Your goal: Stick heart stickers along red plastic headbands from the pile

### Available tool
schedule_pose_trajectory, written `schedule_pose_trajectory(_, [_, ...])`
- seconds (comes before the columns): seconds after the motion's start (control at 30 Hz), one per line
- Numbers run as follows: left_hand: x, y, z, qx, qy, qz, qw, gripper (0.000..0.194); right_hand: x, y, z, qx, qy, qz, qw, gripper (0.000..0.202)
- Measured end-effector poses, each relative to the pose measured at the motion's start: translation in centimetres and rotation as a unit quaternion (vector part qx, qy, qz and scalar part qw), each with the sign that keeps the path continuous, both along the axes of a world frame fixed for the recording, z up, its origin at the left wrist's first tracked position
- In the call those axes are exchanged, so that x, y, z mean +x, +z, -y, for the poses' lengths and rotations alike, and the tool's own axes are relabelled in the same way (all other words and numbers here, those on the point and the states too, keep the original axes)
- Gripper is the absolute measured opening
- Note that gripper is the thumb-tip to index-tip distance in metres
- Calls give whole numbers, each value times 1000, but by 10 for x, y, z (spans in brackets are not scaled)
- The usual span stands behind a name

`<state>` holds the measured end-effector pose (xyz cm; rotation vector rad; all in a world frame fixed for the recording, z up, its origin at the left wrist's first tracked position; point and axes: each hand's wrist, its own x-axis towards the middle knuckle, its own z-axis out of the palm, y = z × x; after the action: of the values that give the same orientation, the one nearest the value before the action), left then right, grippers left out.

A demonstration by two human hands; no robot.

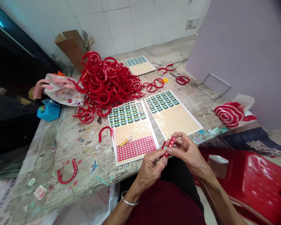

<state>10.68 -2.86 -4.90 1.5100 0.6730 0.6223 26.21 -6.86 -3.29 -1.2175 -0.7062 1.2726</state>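
Between the fingers of both my hands is a red curved plastic band (170,144) with white dots along it, held over the table's front edge. My left hand (152,167) pinches its lower end, and my right hand (188,153) grips it higher up. Close by lies a sticker sheet (133,128) with green, yellow and red printed rows; a small yellow strip (125,142) rests on it. A second sticker sheet (175,117) lies to its right. One dotted red band (67,175) sits at the left front, and a plain red band (104,132) lies beside the sheets.
A large heap of red bands (107,81) stands behind the sheets. Red-handled scissors (181,79), a metal wire frame (214,87) and a red-and-white packet (231,114) are at the right. A blue container (48,111) stands left, and a red stool (264,181) is beside me.
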Motion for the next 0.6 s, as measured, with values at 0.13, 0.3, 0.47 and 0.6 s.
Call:
schedule_pose_trajectory(0.13, [-1, -5, 1, 17, 6, 5, 1000, 26, 0, 2, 0, -15, 2, -1, 1000, 44])
schedule_pose_trajectory(0.3, [-3, -7, -2, 19, -12, 27, 999, 24, 1, 3, -1, -15, 1, 12, 1000, 42])
schedule_pose_trajectory(0.47, [-5, -8, -5, 20, -33, 42, 998, 22, 5, 5, -1, -30, 1, 24, 999, 38])
schedule_pose_trajectory(0.6, [-6, -4, -7, 27, -56, 62, 996, 23, 5, 8, -3, -33, 19, 29, 999, 28])
